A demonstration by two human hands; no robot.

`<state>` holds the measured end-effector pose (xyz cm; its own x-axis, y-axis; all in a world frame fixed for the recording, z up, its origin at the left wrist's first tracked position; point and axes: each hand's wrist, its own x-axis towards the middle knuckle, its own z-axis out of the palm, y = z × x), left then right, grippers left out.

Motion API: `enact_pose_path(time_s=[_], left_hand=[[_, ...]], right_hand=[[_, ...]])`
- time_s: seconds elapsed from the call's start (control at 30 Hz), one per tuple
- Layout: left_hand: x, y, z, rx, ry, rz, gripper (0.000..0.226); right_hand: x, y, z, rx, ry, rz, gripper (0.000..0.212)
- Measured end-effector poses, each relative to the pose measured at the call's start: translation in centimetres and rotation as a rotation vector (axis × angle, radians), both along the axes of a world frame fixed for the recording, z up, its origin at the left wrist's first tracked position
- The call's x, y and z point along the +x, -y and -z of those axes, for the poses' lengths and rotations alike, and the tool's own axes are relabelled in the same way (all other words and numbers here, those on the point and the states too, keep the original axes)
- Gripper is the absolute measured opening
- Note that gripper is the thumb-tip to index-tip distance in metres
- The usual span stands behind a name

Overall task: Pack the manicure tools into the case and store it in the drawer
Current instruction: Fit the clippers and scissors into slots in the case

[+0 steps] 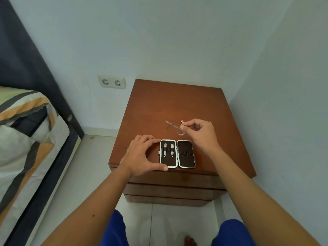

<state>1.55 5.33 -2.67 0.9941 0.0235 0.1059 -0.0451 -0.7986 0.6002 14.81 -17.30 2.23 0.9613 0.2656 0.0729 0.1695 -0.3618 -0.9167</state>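
Note:
A small black manicure case (185,153) with a silver rim lies flat, lid spread wide, near the front edge of the brown nightstand (177,103). Its left half holds two silver nail clippers (168,149) under elastic loops; the right half holds no tools. My left hand (142,155) rests against the case's left side, thumb and fingertips touching the rim. My right hand (197,130) hovers behind the case, pinching a thin pointed silver tool (171,124) above the tabletop. A ring-handled tool, probably scissors (181,132), lies partly hidden under that hand.
The nightstand's drawer fronts (174,189) below the top are shut. A bed with a striped cover (26,139) stands at the left, with a strip of white floor between. A double wall socket (111,81) is behind. A wall runs close on the right.

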Motion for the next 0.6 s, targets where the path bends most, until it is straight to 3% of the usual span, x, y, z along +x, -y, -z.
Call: enact_pose_path(time_s=[0.27,0.5,0.6], left_hand=[[-0.3,0.3,-0.1,0.030,-0.028,-0.012,0.108],[0.2,-0.1,-0.2,0.110,-0.092,0.047,0.123],[0.2,-0.2,-0.3,0.095,-0.102,0.068,0.117]], right_hand=[[-7.9,2.1,2.3,0.002,-0.090,0.088,0.007],[-11.1,2.7,2.6,-0.176,-0.072,0.145,0.007],[-11.6,2.6,2.5,-0.208,-0.108,0.157,0.008]])
